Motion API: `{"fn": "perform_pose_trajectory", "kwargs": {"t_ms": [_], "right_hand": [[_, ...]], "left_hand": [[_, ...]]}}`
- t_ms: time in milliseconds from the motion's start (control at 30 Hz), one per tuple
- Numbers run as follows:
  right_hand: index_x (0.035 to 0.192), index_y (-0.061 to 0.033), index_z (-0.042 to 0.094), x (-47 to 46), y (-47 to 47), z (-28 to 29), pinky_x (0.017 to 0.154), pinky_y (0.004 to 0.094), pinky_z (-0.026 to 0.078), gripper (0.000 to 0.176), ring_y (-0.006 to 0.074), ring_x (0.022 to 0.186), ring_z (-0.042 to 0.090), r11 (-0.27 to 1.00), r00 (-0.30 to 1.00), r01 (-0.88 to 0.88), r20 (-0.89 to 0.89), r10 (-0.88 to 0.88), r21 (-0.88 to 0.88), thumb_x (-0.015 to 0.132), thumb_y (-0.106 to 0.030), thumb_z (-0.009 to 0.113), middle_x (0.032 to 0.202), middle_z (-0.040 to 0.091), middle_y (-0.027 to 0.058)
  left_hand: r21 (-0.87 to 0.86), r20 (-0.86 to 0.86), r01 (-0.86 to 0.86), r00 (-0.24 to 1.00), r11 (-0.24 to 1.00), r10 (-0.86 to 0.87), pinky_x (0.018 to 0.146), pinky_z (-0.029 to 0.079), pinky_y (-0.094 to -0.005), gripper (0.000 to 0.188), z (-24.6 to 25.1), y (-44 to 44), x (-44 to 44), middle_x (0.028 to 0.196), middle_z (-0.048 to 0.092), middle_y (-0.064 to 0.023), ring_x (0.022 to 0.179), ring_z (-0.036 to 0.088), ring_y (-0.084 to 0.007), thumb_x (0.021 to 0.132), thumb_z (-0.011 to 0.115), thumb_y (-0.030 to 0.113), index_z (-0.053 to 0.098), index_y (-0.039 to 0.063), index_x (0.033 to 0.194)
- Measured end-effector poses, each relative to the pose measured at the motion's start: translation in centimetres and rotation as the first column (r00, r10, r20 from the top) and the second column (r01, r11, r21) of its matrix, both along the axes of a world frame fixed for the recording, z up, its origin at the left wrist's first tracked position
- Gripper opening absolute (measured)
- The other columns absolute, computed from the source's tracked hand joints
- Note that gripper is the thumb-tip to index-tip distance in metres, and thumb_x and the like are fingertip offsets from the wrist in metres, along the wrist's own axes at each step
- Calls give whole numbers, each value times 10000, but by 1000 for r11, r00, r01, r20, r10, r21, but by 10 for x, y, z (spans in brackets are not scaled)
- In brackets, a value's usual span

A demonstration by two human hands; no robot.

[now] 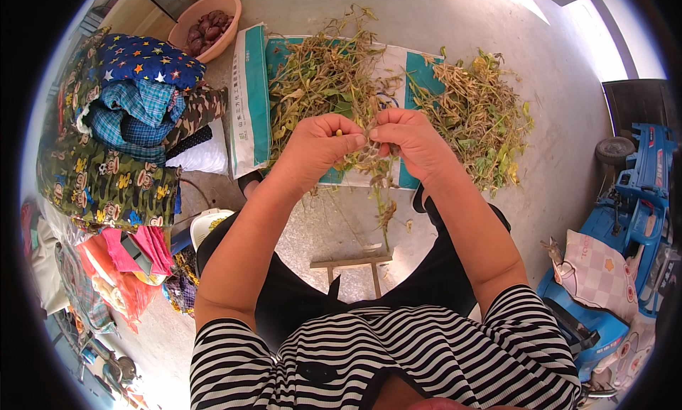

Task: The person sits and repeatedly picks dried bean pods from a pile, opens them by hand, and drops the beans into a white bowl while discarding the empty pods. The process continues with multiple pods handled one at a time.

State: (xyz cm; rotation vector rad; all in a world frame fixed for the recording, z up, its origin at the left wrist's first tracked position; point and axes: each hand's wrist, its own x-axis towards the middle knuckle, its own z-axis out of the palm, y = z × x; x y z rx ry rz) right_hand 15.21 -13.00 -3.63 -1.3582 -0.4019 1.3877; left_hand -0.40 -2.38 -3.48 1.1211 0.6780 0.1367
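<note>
My left hand (326,141) and my right hand (407,140) meet over a printed woven sack (391,64) laid flat on the floor. A dried bean plant (379,167) with brown, fuzzy pods hangs from my right fingers, its green stem pointing down towards me. My left thumb and forefinger pinch at a pod beside the right fingertips. A small yellow-green bean (339,133) shows between the left fingers. Beyond my hands lies a heap of bean plants (319,80) on the sack. Another heap (479,117) spreads off the sack's right side onto the concrete.
A pink basin (234,29) of purplish-red produce stands far left. Folded cloths and bedding (112,181) pile up at left, near a white container (205,223) by my leg. A blue ride-on vehicle (634,213) stands right. Between my legs is a wooden stool frame (351,262).
</note>
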Motion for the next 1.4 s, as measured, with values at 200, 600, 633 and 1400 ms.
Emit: {"fn": "perform_pose_trajectory", "kwargs": {"t_ms": [200,600,633,1400], "right_hand": [[757,-24,598,-1,-1,-8,518,214,397,77,86,551,523,1000,999,-21,43,20,19,743,-79,651,673,577,14],[755,-27,597,0,-2,-10,526,230,457,20,97,632,551,998,999,-50,-10,51,43,735,-26,601,761,595,26],[754,-27,596,0,-2,-10,524,229,458,19,97,633,551,997,998,-53,-16,54,48,736,-24,595,762,595,25],[681,-49,553,-4,-3,-2,540,216,393,75,57,597,473,995,967,-85,246,68,57,734,-61,606,668,539,-13]], "left_hand": [[34,15,-16,1000,999,15,552,375,-187,61,-6,-2,0,715,572,42,616,461,-32,802,662,95,640,40,820],[-71,53,65,997,995,-62,488,304,-186,74,-10,0,-3,682,550,34,559,404,-30,799,648,114,618,50,819],[-101,49,70,997,992,-66,477,291,-186,73,-10,0,-3,679,548,32,548,394,-30,800,646,115,615,52,822],[-79,38,9,999,997,-6,469,307,-191,128,-7,-7,6,655,536,16,532,408,-42,848,545,165,577,63,778]]}}
